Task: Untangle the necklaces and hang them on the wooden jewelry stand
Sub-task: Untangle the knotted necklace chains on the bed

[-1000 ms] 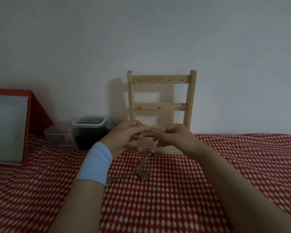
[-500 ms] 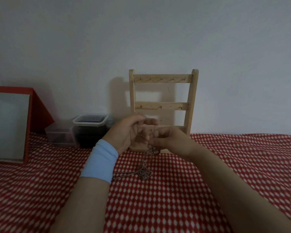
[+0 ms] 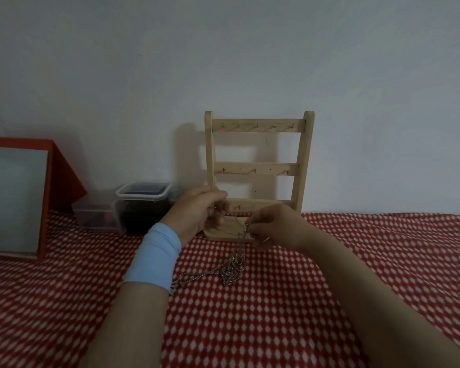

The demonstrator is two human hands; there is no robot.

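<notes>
Both hands are raised just in front of the base of the wooden jewelry stand (image 3: 258,166), which stands upright against the wall. The right hand (image 3: 275,227) pinches the top of the tangled necklaces (image 3: 232,269) between thumb and fingertips. From there the chains hang down to a knotted clump lying on the red dotted cloth (image 3: 276,314), below and between the two hands. The left hand (image 3: 197,212), with a light blue wristband (image 3: 154,257), has its fingers curled and appears to pinch a fine strand that runs across to the right fingers. One loose chain trails from the clump along the cloth to beside the left wrist
</notes>
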